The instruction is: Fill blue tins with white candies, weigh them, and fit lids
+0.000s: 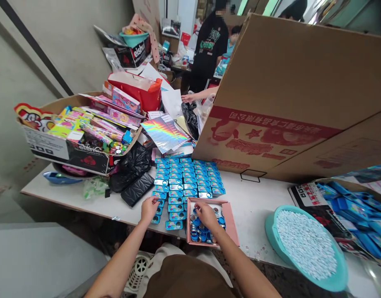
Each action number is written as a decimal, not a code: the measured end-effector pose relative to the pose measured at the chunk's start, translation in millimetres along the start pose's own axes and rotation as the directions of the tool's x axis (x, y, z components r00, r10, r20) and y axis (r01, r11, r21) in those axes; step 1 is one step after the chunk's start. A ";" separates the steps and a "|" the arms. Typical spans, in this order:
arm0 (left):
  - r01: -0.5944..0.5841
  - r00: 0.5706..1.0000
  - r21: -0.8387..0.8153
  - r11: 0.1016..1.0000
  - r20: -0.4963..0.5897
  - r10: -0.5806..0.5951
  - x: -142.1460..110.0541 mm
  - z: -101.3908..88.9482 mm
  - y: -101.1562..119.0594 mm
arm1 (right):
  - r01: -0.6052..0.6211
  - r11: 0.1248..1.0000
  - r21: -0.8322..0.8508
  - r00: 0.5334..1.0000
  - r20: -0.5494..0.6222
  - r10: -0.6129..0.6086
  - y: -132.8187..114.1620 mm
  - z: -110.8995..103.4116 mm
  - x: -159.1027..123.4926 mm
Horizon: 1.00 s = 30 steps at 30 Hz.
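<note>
Rows of small blue printed cases [176, 200], several with a round dark opening, lie side by side on the table. My left hand [150, 210] is at the left edge of these rows, fingers bent together over one case; what they pinch, if anything, is too small to make out. A shallow pink box [232, 223] beside the rows holds many small round blue-and-silver caps [199, 234]. Inside this box is my right hand [206, 214], its fingers drawn together among the caps, their tips partly hidden.
A large brown carton [271, 95] stands behind on the right. At right are a turquoise basin [271, 231] of small pale pieces and a box of blue packages [358, 207]. A black wallet [137, 189] and a carton of sweets [66, 153] sit left. Other people are beyond.
</note>
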<state>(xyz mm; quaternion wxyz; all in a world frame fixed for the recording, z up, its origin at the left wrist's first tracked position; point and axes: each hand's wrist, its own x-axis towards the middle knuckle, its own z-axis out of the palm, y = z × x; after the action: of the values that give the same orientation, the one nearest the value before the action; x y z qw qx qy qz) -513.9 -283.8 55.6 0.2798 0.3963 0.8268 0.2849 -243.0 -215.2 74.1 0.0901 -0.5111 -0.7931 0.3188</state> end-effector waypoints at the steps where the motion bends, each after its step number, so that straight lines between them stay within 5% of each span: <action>1: -0.010 1.000 0.021 1.000 0.016 0.010 1.3 0.1 0.6 | 0.009 1.000 0.019 1.000 -0.022 -0.008 -2.4 -2.4 1.2; 7: -0.038 0.995 0.155 0.987 0.102 0.022 9.2 -0.7 1.9 | 0.099 0.995 0.032 0.995 -0.036 -0.098 -33.5 -8.1 39.4; 13: -0.006 0.992 0.256 0.967 0.120 -0.026 11.2 -1.9 5.3 | 0.101 0.949 -0.299 0.954 0.300 -0.007 -64.5 11.0 94.8; 21: -0.023 0.994 0.314 0.949 0.105 -0.011 3.7 0.3 10.5 | 0.183 0.903 -0.390 0.878 0.477 0.028 -64.0 28.0 112.4; 28: 0.153 0.985 0.413 0.898 -0.136 -0.105 0.0 -2.4 16.7 | 0.228 0.837 -0.498 0.873 0.484 0.050 -72.7 18.3 113.0; 30: 0.232 0.972 0.380 0.895 -0.130 -0.197 4.3 -2.1 15.1 | 0.227 0.815 -0.533 0.876 0.478 0.069 -75.6 17.4 115.1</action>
<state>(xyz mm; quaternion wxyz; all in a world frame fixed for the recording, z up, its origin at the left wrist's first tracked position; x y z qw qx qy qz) -510.2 -272.9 66.4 0.1880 0.3376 0.9171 0.0980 -361.3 -143.2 84.6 -0.2522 -0.3851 -0.8701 0.1763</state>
